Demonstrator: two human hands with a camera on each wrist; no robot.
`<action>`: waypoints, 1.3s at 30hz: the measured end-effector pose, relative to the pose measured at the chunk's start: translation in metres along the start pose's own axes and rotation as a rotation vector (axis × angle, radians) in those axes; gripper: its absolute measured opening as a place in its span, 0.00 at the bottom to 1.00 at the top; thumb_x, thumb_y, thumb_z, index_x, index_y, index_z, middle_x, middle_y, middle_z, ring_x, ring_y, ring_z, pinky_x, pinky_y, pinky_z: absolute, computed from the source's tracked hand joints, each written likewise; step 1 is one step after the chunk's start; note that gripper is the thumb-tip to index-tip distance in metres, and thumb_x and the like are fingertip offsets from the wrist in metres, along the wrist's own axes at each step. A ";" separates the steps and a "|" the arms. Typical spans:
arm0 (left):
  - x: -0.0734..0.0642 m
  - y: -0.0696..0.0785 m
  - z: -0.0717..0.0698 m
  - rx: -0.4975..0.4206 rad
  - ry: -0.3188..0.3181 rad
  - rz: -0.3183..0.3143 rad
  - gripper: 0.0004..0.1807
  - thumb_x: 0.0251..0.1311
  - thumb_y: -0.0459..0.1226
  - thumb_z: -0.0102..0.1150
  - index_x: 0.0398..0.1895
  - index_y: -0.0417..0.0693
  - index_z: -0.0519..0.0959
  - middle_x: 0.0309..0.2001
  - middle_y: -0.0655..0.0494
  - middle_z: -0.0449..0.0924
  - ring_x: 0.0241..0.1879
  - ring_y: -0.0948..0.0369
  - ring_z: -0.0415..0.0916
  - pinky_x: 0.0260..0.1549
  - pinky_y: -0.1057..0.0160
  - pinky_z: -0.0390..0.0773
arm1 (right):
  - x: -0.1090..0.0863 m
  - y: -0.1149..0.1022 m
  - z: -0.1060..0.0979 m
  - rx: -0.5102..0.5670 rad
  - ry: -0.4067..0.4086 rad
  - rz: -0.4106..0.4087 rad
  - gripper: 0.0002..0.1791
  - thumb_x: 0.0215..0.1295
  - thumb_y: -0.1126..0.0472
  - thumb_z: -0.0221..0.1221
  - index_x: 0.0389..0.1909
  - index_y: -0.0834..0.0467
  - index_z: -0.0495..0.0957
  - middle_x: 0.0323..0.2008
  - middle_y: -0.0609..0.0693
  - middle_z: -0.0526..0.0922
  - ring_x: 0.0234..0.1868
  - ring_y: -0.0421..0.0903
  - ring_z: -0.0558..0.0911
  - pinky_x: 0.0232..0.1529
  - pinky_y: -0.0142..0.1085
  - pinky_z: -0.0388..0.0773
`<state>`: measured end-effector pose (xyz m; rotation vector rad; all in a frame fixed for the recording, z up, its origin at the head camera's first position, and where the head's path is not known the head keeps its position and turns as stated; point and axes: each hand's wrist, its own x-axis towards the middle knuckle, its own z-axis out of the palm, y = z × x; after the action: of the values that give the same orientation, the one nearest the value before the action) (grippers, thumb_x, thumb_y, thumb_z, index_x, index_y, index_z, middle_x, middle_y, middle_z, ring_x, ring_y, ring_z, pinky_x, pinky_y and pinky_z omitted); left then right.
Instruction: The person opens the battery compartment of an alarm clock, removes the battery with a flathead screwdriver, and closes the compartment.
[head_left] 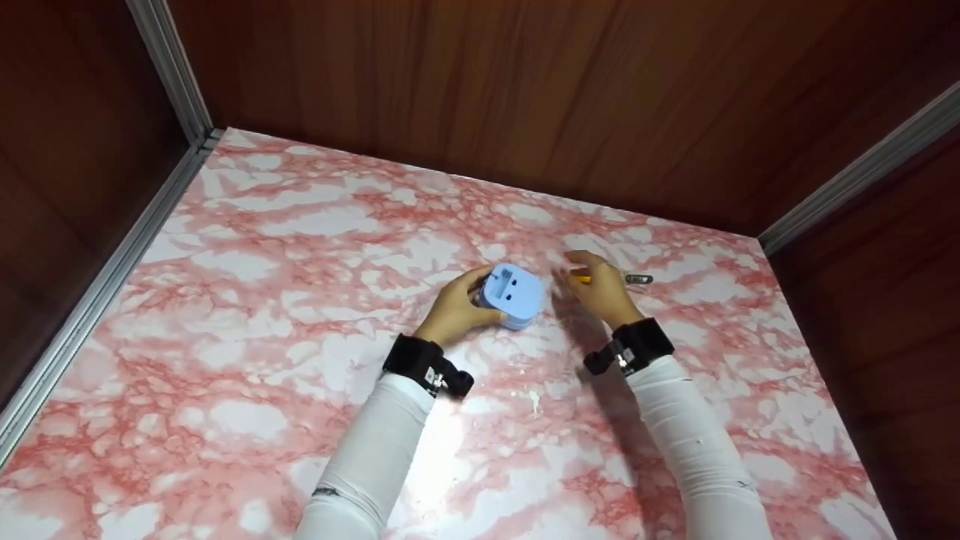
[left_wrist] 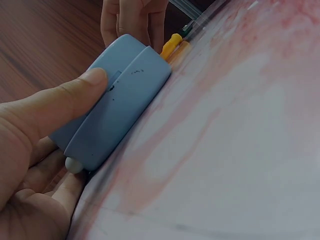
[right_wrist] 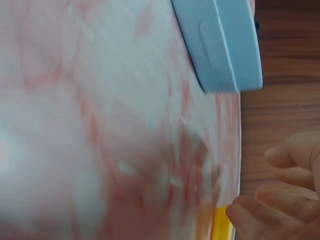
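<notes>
A light-blue rounded box (head_left: 523,298) with a recess and two black spots on its upper face is gripped by my left hand (head_left: 459,306). In the left wrist view the thumb (left_wrist: 75,100) presses on its side, and the other fingers go underneath it. A small white knob (left_wrist: 74,165) sticks out at its near end. My right hand (head_left: 600,289) is apart from the box, to its right, with fingers loosely bent and nothing between thumb and fingertips. Right by those fingers lies a slim yellow item (right_wrist: 222,223), partly hidden by the hand in the head view.
A small dark, long-shaped piece (head_left: 639,279) lies just right of the right hand. Pink and white marbled tabletop (head_left: 247,420) spreads all around. Brown wood-grain panels (head_left: 487,90) with metal edge strips (head_left: 169,71) wall the table at the back and sides.
</notes>
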<state>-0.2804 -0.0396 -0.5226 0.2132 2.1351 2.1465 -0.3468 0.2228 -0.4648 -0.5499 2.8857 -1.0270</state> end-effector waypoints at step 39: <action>0.002 -0.003 -0.001 -0.009 0.031 0.035 0.43 0.51 0.26 0.75 0.73 0.43 0.68 0.70 0.46 0.70 0.71 0.52 0.67 0.69 0.65 0.68 | -0.013 -0.011 0.043 0.371 -0.140 -0.017 0.40 0.56 0.64 0.75 0.68 0.67 0.70 0.64 0.63 0.75 0.62 0.57 0.78 0.62 0.41 0.79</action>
<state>-0.2831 -0.0405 -0.5256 0.2199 2.1532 2.1922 -0.3247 0.1929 -0.4926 -0.5926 2.4872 -1.4182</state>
